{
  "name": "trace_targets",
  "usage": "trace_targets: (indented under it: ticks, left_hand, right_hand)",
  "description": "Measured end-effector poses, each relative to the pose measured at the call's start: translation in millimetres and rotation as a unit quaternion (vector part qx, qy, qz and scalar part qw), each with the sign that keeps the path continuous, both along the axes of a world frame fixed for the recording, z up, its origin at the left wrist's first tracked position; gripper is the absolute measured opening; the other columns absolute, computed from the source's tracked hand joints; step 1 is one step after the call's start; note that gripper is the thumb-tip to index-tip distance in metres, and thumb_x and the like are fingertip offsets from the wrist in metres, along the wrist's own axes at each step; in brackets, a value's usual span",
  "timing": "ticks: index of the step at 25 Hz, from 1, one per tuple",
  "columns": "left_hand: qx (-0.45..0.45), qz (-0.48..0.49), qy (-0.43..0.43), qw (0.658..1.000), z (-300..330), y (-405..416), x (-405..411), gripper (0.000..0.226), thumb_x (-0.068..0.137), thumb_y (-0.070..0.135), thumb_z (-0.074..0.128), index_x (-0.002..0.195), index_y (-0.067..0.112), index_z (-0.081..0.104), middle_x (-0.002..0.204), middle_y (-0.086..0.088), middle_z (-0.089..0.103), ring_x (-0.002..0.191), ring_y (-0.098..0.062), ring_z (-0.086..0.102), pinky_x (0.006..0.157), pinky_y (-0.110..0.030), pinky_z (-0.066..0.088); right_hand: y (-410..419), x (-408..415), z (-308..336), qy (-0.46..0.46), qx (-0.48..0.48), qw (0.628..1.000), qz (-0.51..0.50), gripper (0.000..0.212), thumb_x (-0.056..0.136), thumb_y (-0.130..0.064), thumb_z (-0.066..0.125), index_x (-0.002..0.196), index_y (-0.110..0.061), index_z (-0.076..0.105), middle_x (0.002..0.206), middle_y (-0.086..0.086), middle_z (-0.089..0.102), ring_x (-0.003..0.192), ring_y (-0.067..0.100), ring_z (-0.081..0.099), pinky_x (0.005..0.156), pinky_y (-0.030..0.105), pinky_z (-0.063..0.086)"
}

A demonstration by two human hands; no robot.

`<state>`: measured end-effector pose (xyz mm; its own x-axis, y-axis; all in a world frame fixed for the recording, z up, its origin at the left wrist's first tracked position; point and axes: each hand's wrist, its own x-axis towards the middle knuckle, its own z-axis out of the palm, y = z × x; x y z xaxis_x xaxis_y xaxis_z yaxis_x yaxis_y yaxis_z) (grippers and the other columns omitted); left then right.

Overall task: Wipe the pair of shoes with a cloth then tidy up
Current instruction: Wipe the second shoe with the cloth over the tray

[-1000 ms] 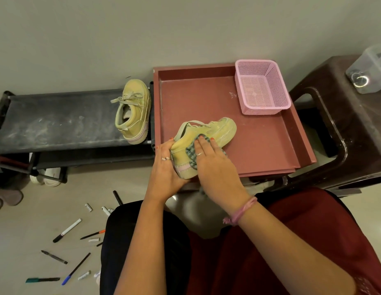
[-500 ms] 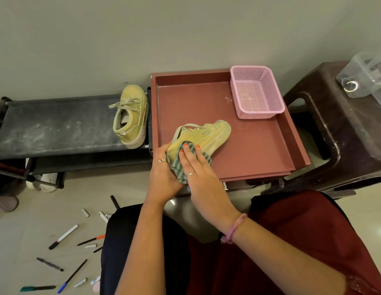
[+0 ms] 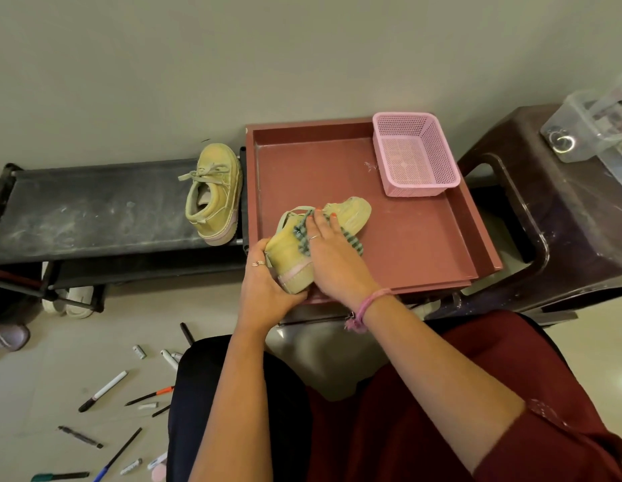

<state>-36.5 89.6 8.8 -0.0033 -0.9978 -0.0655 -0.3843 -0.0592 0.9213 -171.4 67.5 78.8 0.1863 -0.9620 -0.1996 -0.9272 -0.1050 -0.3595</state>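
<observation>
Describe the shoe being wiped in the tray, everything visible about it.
The shoe in the tray is a small pale yellow-green lace-up sneaker, canvas-like, with a pinkish band above its sole at the heel. It lies on its side in the red-brown tray, heel toward the person, toe pointing toward the pink basket but apart from it. The left hand grips its heel end; the right hand presses a green checked cloth flat on its upper. A loose lace loop shows near the tongue.
</observation>
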Motion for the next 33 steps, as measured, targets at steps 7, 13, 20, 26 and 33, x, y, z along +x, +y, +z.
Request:
trace_targets:
  ticks: [7, 13, 20, 26, 33]
  left_hand:
    - [0.022, 0.032, 0.009, 0.999, 1, 2, -1, 0.073, 0.071, 0.022, 0.084, 0.127, 0.024, 0.037, 0.11, 0.013, 0.055, 0.095, 0.005, 0.058, 0.078, -0.017, 0.05]
    - [0.012, 0.017, -0.005, 1.0, 3, 0, -1, 0.096, 0.053, 0.004, 0.091, 0.131, 0.011, 0.036, 0.12, 0.0, 0.049, 0.101, 0.015, 0.05, 0.077, 0.001, 0.038]
    - [0.017, 0.017, -0.001, 1.0, 1, -1, 0, 0.095, 0.053, 0.01, 0.092, 0.13, 0.014, 0.036, 0.121, 0.0, 0.052, 0.106, 0.003, 0.054, 0.079, -0.003, 0.042]
    - [0.006, 0.013, -0.019, 1.0, 2, -3, -1, 0.092, 0.055, 0.006, 0.09, 0.129, 0.013, 0.036, 0.123, -0.003, 0.049, 0.103, 0.008, 0.051, 0.079, 0.0, 0.039]
    - [0.0, 0.011, -0.011, 1.0, 3, -2, -4, 0.092, 0.055, 0.004, 0.09, 0.129, 0.012, 0.036, 0.123, -0.005, 0.049, 0.101, 0.015, 0.05, 0.077, -0.001, 0.041]
  right_hand:
    - [69, 17, -24, -0.024, -0.095, 0.993, 0.069, 0.066, 0.084, -0.005, 0.041, 0.147, 0.0, 0.022, 0.156, 0.016, 0.017, 0.144, 0.035, 0.015, 0.113, 0.047, 0.028]
    - [25, -13, -34, -0.098, -0.032, 0.993, -0.065, 0.083, 0.083, 0.015, 0.041, 0.151, -0.012, 0.002, 0.159, 0.002, -0.007, 0.146, 0.02, -0.004, 0.115, 0.039, 0.026]
    - [53, -32, -42, -0.069, -0.073, 0.995, 0.03, 0.083, 0.083, 0.005, 0.049, 0.15, -0.01, 0.002, 0.159, 0.003, -0.003, 0.145, 0.02, -0.002, 0.118, 0.035, 0.019]
    - [38, -35, -48, -0.067, -0.054, 0.995, -0.052, 0.08, 0.084, 0.014, 0.043, 0.151, -0.013, 0.007, 0.159, -0.001, -0.001, 0.146, 0.019, -0.002, 0.118, 0.034, 0.019]
    - [37, -54, -53, -0.073, -0.046, 0.994, -0.074, 0.08, 0.083, 0.014, 0.046, 0.151, -0.015, 0.015, 0.159, -0.004, 0.004, 0.146, 0.019, -0.002, 0.118, 0.031, 0.015]
